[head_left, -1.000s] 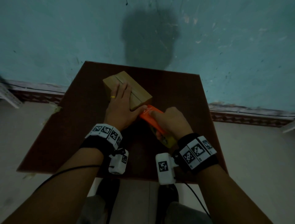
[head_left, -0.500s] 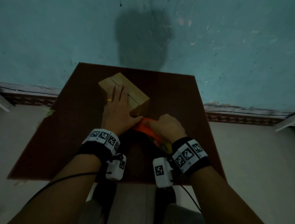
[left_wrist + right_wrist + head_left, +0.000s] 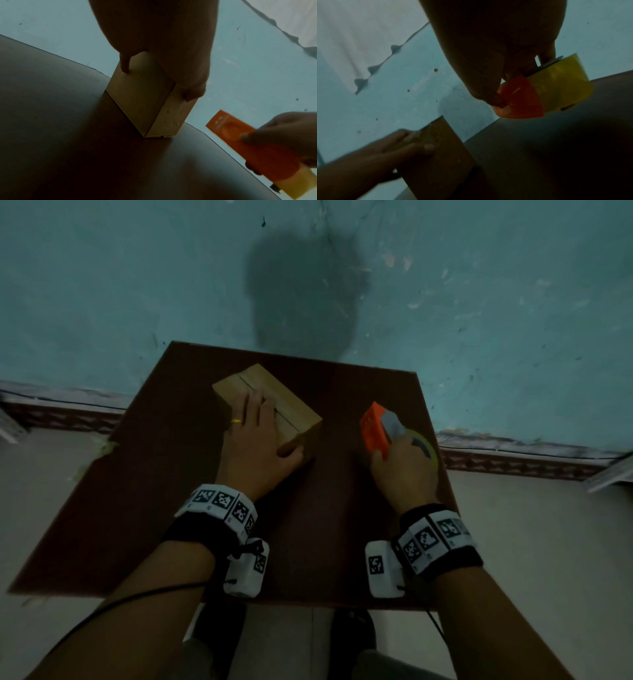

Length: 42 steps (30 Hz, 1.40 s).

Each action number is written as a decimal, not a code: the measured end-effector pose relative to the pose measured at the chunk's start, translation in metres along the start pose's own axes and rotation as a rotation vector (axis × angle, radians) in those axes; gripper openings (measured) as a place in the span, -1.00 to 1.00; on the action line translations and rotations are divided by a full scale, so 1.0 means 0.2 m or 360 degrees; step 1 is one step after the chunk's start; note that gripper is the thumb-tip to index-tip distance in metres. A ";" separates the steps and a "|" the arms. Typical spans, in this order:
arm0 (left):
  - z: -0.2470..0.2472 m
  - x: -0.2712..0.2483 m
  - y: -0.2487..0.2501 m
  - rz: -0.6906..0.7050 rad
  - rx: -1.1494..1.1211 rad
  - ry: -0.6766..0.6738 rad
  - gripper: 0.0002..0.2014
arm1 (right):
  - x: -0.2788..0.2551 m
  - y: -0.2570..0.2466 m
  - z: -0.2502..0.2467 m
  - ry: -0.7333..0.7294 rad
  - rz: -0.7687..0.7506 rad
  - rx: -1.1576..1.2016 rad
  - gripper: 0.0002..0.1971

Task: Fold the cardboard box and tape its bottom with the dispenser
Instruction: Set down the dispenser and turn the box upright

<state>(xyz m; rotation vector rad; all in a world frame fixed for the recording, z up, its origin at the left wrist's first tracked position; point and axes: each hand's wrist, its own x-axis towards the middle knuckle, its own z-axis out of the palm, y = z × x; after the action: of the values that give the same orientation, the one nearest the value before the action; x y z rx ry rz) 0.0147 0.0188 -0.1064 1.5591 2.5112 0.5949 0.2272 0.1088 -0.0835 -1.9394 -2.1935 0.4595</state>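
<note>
A small folded cardboard box [image 3: 298, 414] stands on the dark brown table [image 3: 171, 491], its top flaps meeting in a seam. My left hand [image 3: 255, 436] lies flat over the box top, thumb against the near end and little finger down the left side [image 3: 125, 65]. The box [image 3: 137, 101] shows two tan side faces in the left wrist view. To its right, my right hand [image 3: 400, 470] grips the orange tape dispenser [image 3: 375, 429] with its yellow tape roll [image 3: 561, 83], held above the table away from the box [image 3: 440, 148].
The table stands against a blue-green wall [image 3: 137, 285]. Bare table surface lies in front of the box and between my hands. The table's right edge [image 3: 435, 440] runs close beside the dispenser. Pale floor surrounds the table.
My right hand has carried the dispenser from the box's near end off to the right and raised it. The left hand stays pressed on the box top.
</note>
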 end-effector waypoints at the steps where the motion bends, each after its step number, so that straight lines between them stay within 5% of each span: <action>1: 0.00 0.00 0.01 0.0001 0.0016 -0.0007 0.10 | 0.00 0.01 0.02 0.0002 -0.0006 -0.0084 -0.57; 10: -0.03 -0.01 0.03 0.0034 0.0182 -0.0014 0.16 | 0.02 0.04 0.11 0.0051 0.0027 -0.0247 -0.63; 14: -0.05 -0.02 0.04 0.0044 0.0117 -0.0045 0.13 | 0.00 0.00 0.08 0.0147 0.0055 -0.0130 -0.24; 17: -0.09 -0.01 0.03 0.0035 -0.0089 -0.0043 0.01 | -0.04 -0.08 0.05 0.0312 -0.0135 -0.0104 -0.30; 22: -0.17 0.01 -0.04 -0.0389 -0.0389 0.0479 -0.06 | -0.15 -0.23 0.10 -0.0203 -0.0189 0.0661 -0.75; 26: -0.19 0.04 -0.16 -0.0810 -0.1035 0.0161 -0.19 | -0.15 -0.26 0.11 -0.0392 -0.0136 0.0892 -0.67; 31: -0.19 0.04 -0.19 -0.0796 -0.1390 0.0104 -0.44 | -0.14 -0.29 0.08 -0.0336 -0.0081 0.1232 -0.47; 34: -0.21 0.05 -0.20 -0.0876 -0.1664 0.0190 -0.24 | -0.12 -0.27 0.02 -0.0318 -0.0110 0.1347 -0.59; 36: -0.21 0.05 -0.20 -0.0841 -0.1705 0.0162 -0.29 | -0.10 -0.25 0.01 -0.0244 -0.0149 0.1372 -0.72; 39: -0.20 0.04 -0.19 -0.0679 -0.1685 0.0201 -0.60 | -0.09 -0.23 0.04 -0.0080 -0.0277 0.1355 -0.46; 42: -0.22 0.03 -0.17 -0.0610 -0.1870 0.0155 -0.65 | -0.11 -0.22 0.04 -0.0054 -0.0356 0.1381 -0.34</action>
<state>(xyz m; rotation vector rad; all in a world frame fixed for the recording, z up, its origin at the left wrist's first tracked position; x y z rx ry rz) -0.0301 -0.0013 -0.0801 0.5928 1.7335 1.6453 0.1859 0.0823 -0.0733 -1.2072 -1.7327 1.1601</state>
